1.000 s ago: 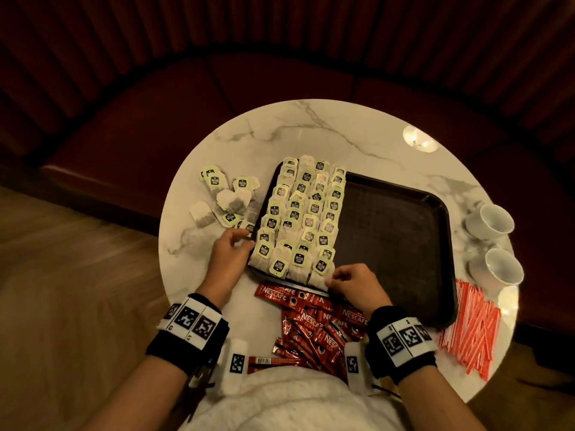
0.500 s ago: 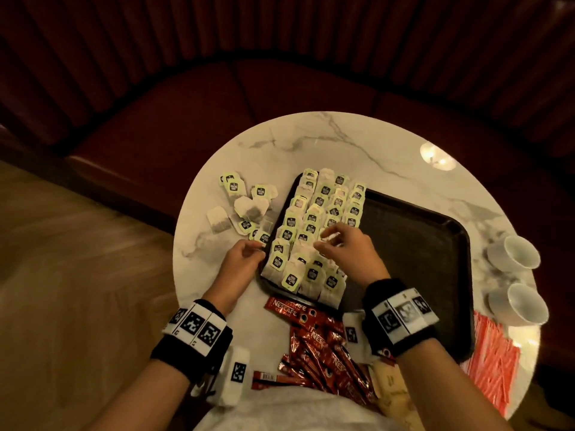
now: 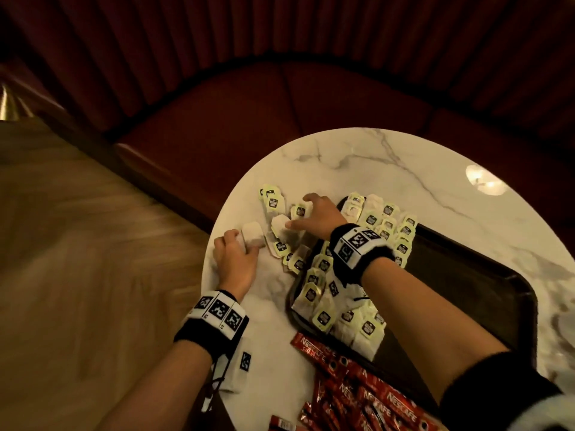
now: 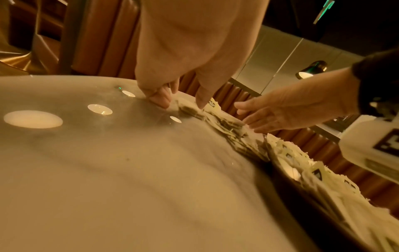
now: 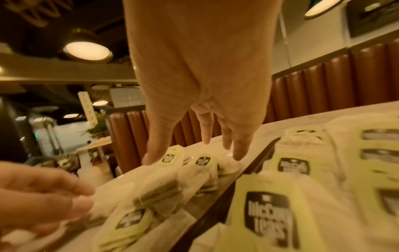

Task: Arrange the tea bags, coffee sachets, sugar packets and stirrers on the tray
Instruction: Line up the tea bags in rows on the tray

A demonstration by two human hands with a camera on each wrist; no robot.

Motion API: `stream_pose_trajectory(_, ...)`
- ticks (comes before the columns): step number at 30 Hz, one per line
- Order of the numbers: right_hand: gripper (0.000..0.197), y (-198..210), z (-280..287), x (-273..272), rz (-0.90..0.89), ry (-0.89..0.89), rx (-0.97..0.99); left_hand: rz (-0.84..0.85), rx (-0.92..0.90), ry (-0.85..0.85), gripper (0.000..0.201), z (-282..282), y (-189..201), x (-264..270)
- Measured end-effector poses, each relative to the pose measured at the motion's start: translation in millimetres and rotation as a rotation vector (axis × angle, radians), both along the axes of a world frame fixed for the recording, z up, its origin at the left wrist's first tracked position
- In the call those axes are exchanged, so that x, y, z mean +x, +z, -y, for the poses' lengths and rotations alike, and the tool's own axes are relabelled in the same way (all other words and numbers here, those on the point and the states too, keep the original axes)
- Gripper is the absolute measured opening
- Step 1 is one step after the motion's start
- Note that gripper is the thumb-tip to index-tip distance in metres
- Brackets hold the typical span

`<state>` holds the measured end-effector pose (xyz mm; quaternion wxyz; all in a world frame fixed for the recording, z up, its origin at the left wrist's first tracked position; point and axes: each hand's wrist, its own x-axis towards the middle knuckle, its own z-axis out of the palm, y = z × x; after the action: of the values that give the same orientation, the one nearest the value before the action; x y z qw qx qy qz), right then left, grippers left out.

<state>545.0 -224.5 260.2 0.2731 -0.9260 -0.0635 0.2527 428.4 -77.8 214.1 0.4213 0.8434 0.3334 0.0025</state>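
reaching across to the loose tea bags left of the tray, the right hand spreads released over them to gather; the left hand pinches one bag on the table.

I see both arms reaching forward, left hand palm down with fingers curled, right hand crossed leftward, fingers spread straight.

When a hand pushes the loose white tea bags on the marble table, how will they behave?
The white paper tea bags look thin and light, so probably slide easily on the glossy marble table. Their green tags may flop or snag.
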Motion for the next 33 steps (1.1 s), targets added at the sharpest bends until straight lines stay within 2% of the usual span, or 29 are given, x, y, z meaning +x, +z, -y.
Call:
stream_pose_trajectory(2,0.099,-7.4,-8.4,6.2,-0.031,0.089,-0.087,-0.019,0.06,-0.015,0.054,3.0,-0.9,3.0)
stream_pose_trajectory(4,0.103,-13.0,-15.6,8.4,-0.048,0.154,-0.175,-0.045,0.105,-0.039,0.053,4.9,-2.8,5.3)
stream_pose_trajectory(7,0.096,-14.1,-21.7,8.7,-0.025,0.186,-0.242,-0.065,0.157,-0.077,0.05,6.4,-5.3,6.1)
stream_pose_trajectory(13,0.088,-12.5,-26.7,-1.9,-0.094,0.182,-0.196,-0.016,0.114,-0.053,0.037,5.8,-3.2,5.6)
stream_pose_trajectory(18,0.064,-12.2,-26.5,-14.4,-0.088,0.197,-0.111,0.006,0.01,-0.076,0.023,-4.1,-6.2,4.4)
stream_pose_trajectory(22,0.05,-9.3,-20.3,-21.6,-0.088,0.149,0.056,0.035,-0.142,-0.069,0.02,-10.5,2.9,-0.3)
stream_pose_trajectory(24,0.044,-3.6,-14.3,-24.1,-0.133,0.077,0.182,0.074,-0.258,0.001,0.018,-11.8,10.2,-1.6)
stream_pose_trajectory(27,0.045,4.6,-2.3,-30.1,-0.198,-0.05,0.364,0.175,-0.633,0.15,0.017,-5.4,29.6,-5.8)
stream_pose_trajectory(29,0.041,18.0,5.9,-39.3,-0.236,-0.096,0.492,0.177,-0.812,0.149,0.023,2.0,45.1,-10.2)
stream_pose_trajectory(31,0.039,35.1,15.0,-50.6,-0.255,-0.114,0.584,0.157,-0.91,0.121,0.029,8.8,60.5,-15.2)
stream_pose_trajectory(33,0.035,51.0,26.1,-62.8,-0.255,-0.13,0.656,0.115,-0.975,0.093,0.025,16.7,71.3,-20.0)
